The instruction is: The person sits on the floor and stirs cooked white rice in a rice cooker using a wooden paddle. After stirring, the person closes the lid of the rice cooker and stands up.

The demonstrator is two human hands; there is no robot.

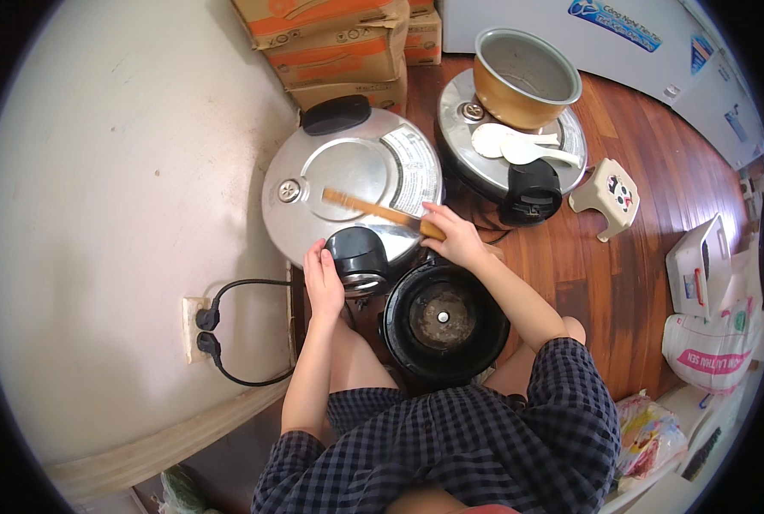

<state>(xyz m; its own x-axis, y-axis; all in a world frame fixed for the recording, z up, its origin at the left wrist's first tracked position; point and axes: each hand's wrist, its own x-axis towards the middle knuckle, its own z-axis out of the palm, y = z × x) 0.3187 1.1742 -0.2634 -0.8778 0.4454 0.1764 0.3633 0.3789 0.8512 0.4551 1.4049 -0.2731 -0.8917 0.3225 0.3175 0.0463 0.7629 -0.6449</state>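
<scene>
My right hand [456, 236] grips the handle of a wooden brush [372, 209], whose far end lies over the metal lid of a large rice cooker [343, 168]. My left hand [323, 283] rests against the side of the black latch handle [357, 252] at the near edge of that lid. Just before my body, between the knees, an open black rice cooker body [444, 321] shows a stained heating plate. A second closed cooker [457, 144] to the right bears a gold inner pot [517, 110] and two white rice paddles [526, 149].
The wall at left has a socket with two black plugs [208, 319]. Cardboard boxes [337, 61] are stacked behind the cookers. A small plastic stool [607, 198] stands on the wooden floor at right, with a white container [697, 270] and a plastic sack [709, 350] beyond.
</scene>
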